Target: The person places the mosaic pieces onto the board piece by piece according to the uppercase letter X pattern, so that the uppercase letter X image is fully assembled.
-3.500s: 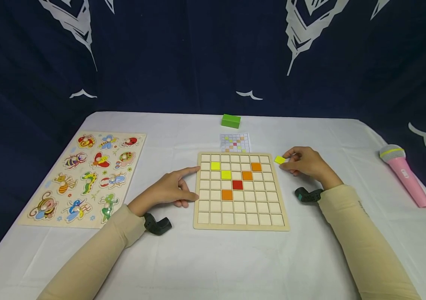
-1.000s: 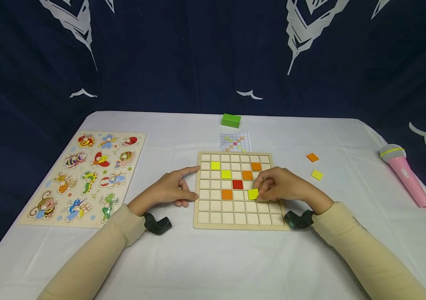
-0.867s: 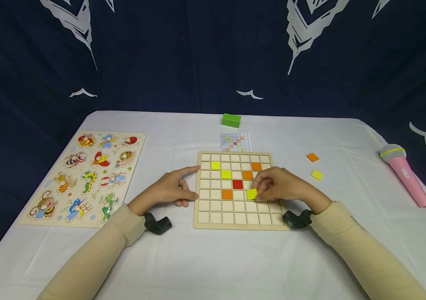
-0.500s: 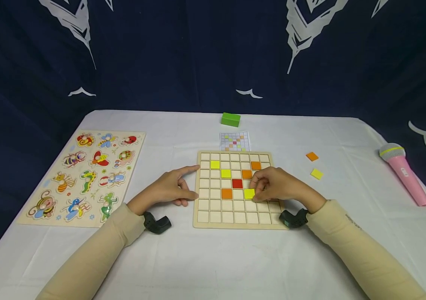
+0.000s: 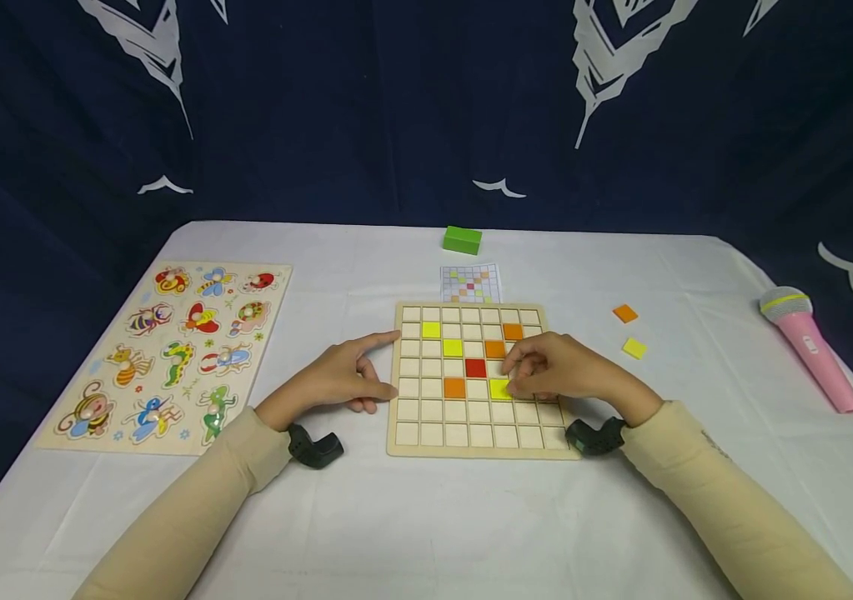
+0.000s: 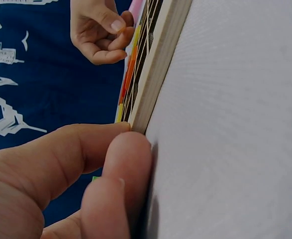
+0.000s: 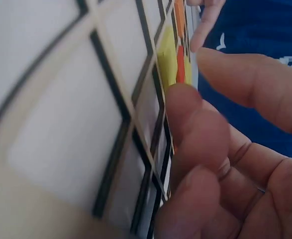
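Observation:
A wooden grid board lies on the table with several coloured tiles in its cells. My left hand touches its left edge with index fingertip and thumb spread apart. My right hand is over the board's right half, fingers loosely bent at the right side of a yellow tile. That tile lies in a cell to the right of an orange tile and below a red tile. In the right wrist view, thumb and index finger stand apart, and a fingertip is right by the yellow tile.
A loose orange tile and a loose yellow tile lie right of the board. Behind it are a pattern card and a green block. An insect puzzle board lies left, a pink toy microphone far right.
My right hand has carried the yellow tile from the board's right side leftward, laid it in a cell and parted its fingers from it. My left hand has stayed at the board's edge.

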`<state>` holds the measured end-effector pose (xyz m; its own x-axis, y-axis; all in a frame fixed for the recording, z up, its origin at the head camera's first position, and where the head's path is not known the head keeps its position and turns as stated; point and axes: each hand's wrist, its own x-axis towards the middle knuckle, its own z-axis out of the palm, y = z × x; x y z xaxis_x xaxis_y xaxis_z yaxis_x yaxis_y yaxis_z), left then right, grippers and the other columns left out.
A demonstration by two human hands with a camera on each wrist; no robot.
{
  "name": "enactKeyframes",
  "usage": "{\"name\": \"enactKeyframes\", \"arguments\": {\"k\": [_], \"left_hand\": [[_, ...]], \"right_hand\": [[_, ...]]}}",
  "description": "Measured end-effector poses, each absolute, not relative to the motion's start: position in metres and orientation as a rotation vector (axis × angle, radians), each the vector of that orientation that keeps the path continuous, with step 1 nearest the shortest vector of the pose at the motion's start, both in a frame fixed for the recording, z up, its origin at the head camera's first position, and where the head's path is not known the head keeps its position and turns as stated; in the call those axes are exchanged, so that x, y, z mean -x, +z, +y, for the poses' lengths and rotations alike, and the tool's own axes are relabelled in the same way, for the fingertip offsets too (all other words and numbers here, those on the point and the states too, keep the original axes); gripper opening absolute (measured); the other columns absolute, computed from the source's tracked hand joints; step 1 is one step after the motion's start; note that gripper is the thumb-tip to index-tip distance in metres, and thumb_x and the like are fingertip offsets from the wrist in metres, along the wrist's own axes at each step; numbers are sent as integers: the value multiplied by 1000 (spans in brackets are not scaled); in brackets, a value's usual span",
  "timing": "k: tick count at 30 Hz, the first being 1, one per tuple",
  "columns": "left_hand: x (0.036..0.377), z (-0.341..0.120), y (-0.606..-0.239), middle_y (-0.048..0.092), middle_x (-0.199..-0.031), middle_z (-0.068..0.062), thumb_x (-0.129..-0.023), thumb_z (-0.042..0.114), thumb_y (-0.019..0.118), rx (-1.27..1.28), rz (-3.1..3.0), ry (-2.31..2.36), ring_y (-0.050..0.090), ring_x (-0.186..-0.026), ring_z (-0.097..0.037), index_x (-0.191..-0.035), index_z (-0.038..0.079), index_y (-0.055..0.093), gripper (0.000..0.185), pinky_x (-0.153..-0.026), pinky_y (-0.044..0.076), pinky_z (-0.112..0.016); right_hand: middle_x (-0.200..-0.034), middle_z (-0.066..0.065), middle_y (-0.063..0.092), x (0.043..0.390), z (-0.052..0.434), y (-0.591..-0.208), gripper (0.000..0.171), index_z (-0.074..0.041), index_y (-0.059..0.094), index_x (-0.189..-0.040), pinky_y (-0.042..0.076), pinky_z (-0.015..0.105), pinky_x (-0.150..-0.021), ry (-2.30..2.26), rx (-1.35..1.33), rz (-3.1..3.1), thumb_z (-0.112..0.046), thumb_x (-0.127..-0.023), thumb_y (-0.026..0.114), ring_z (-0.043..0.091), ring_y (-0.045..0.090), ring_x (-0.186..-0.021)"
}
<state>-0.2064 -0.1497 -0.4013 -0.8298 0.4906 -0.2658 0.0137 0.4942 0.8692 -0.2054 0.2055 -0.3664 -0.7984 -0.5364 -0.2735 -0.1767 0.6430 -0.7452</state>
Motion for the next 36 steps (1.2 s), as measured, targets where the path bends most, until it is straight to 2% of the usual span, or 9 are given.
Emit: {"name": "enactKeyframes", "arguments": {"k": [15, 19, 21, 26, 28, 33, 36], "left_hand": [[205, -150, -400, 73, -76, -7, -91, 11, 85, -417, 2263, 1301, 68, -57, -11, -169, 11, 37, 92, -58, 58, -23], [205, -150, -401, 73, -77, -7, -90, 11, 85, -419, 2257, 1310, 68, -57, -12, -169, 11, 37, 92, -58, 58, -23], [205, -150, -401, 73, -77, -7, -91, 11, 85, -424, 2253, 1315, 68, -57, -12, -169, 11, 37, 92, -58, 58, -23], [206, -150, -402, 73, -78, -8, -91, 10, 85, -429, 2249, 1317, 68, -56, -12, -169, 11, 37, 91, -57, 58, -23], [205, -149, -401, 72, -78, -9, -91, 10, 85, -425, 2249, 1314, 68, -56, -12, -169, 11, 37, 92, -57, 58, -23], [205, -149, -400, 72, -77, -9, -91, 10, 85, -415, 2252, 1308, 68, -56, -12, -169, 11, 37, 92, -57, 58, -22], [205, -148, -400, 72, -77, -8, -91, 10, 85, -414, 2251, 1308, 68, -56, -12, -169, 11, 37, 92, -57, 57, -22]], "right_hand": [[-92, 17, 71, 217, 249, -356, 31, 9, 66, -129, 53, 27, -60, -1307, 649, 2375, 1, -101, 72, 17, 59, -66], [-92, 17, 71, 220, 265, -354, 31, 10, 64, -132, 52, 28, -59, -1402, 634, 2460, 4, -101, 69, 19, 57, -66], [-91, 14, 72, 221, 274, -354, 29, 5, 66, -131, 50, 29, -57, -1439, 603, 2509, 2, -102, 69, 19, 57, -66], [-88, 5, 72, 227, 299, -358, 28, -23, 74, -122, 45, 33, -53, -1505, 505, 2576, -2, -103, 71, 20, 53, -62], [-88, 4, 72, 229, 309, -360, 32, -30, 74, -121, 44, 34, -53, -1523, 483, 2588, -3, -103, 71, 20, 52, -60], [-84, 2, 71, 235, 330, -365, 31, -30, 74, -123, 46, 34, -57, -1563, 452, 2603, -5, -104, 71, 17, 52, -60], [-79, 0, 68, 238, 344, -368, 28, -28, 74, -124, 48, 29, -61, -1562, 386, 2623, -7, -107, 67, 10, 57, -65]]}}
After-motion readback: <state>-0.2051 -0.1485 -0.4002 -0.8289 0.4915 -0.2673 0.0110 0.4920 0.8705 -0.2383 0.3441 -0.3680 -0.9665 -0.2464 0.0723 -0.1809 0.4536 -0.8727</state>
